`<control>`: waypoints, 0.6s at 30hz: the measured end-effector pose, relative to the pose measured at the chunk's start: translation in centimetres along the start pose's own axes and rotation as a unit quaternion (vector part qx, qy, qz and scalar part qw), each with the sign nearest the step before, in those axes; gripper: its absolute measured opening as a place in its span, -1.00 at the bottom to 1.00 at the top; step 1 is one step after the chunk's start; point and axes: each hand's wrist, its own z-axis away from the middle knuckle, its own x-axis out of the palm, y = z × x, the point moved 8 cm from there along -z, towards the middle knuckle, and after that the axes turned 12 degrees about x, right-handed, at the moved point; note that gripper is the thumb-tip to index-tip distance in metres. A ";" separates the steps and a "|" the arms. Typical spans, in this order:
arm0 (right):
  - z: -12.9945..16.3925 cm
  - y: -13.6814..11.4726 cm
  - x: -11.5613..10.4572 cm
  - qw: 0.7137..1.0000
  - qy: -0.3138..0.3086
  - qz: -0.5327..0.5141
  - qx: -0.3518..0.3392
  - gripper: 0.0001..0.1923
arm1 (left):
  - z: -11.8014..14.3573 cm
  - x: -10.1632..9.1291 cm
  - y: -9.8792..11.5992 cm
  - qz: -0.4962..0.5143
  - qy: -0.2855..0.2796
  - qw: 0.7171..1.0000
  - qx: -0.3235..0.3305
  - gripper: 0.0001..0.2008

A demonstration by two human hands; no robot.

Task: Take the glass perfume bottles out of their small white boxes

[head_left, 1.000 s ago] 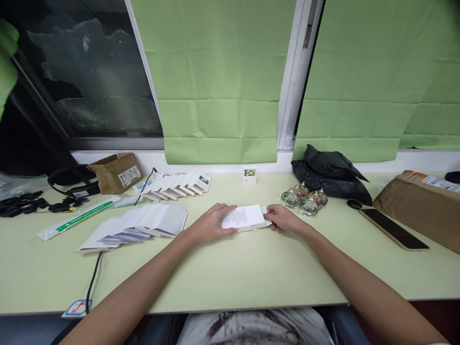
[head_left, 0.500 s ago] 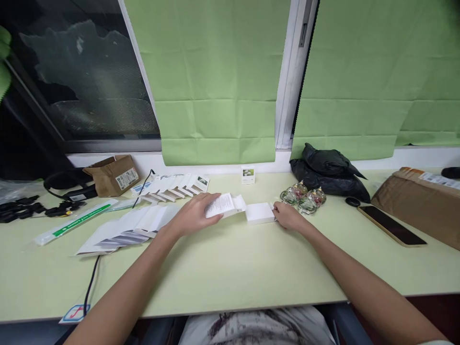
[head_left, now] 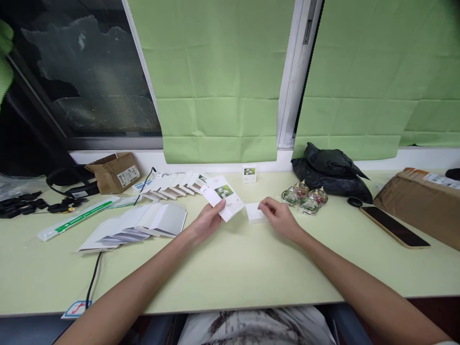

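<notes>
My left hand (head_left: 208,219) grips a small white carton (head_left: 224,197) with a picture of white flowers on green, held tilted above the table. A flap stands out at its upper left end. To its right a flat white block (head_left: 253,214), perhaps a box or a stack of cards, lies on the table. My right hand (head_left: 279,216) is over the block's right end with fingers curled and tips pinched together. Whether anything is between those fingertips is hidden. A similar flower-printed carton (head_left: 249,174) stands upright near the wall.
Left of my hands lie flattened white cartons (head_left: 143,223), with a row of white cartons (head_left: 172,184) behind. Wire-and-glass ornaments (head_left: 305,197), a black plastic bag (head_left: 328,175), a phone (head_left: 393,226) and a large cardboard box (head_left: 420,203) are at right. An open brown box (head_left: 115,173) stands back left.
My left hand has turned the carton so its flower picture faces me. The right hand has shifted left, from the white block's right side to over its right end.
</notes>
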 end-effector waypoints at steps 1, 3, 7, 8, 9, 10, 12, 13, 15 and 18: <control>0.4 -0.1 1.2 0.997 -0.039 -0.064 0.017 -0.67 | 0.1 0.2 0.0 0.007 -0.011 1.000 0.007 -0.50; 1.1 -0.1 3.5 0.978 -0.108 -0.167 0.065 -0.64 | 0.3 0.4 -0.1 0.007 -0.031 0.999 0.015 -0.43; 1.9 0.1 6.1 0.931 -0.186 -0.278 0.144 -0.63 | 0.6 1.1 -0.7 -0.030 -0.079 0.996 0.001 -0.35; 1.9 0.2 6.2 0.925 -0.189 -0.290 0.159 -0.63 | 0.7 1.3 -0.8 -0.037 -0.091 0.995 -0.003 -0.35; 2.0 0.3 6.2 0.919 -0.190 -0.298 0.174 -0.63 | 0.8 1.5 -0.8 -0.042 -0.102 0.994 -0.004 -0.35; 2.0 0.4 6.2 0.914 -0.192 -0.303 0.188 -0.63 | 0.9 1.6 -0.8 -0.045 -0.111 0.993 -0.004 -0.35; 2.1 0.5 6.1 0.908 -0.196 -0.310 0.202 -0.62 | 0.9 1.7 -0.8 -0.051 -0.118 0.992 -0.003 -0.37; 2.1 0.4 6.0 0.907 -0.198 -0.313 0.202 -0.62 | 0.9 1.6 -0.8 -0.053 -0.118 0.992 -0.002 -0.38; 2.2 0.2 5.9 0.906 -0.201 -0.319 0.193 -0.61 | 0.8 1.6 -0.7 -0.058 -0.118 0.991 -0.001 -0.39; 2.2 0.0 6.0 0.904 -0.203 -0.330 0.180 -0.61 | 0.8 1.6 -0.8 -0.066 -0.119 0.991 0.000 -0.38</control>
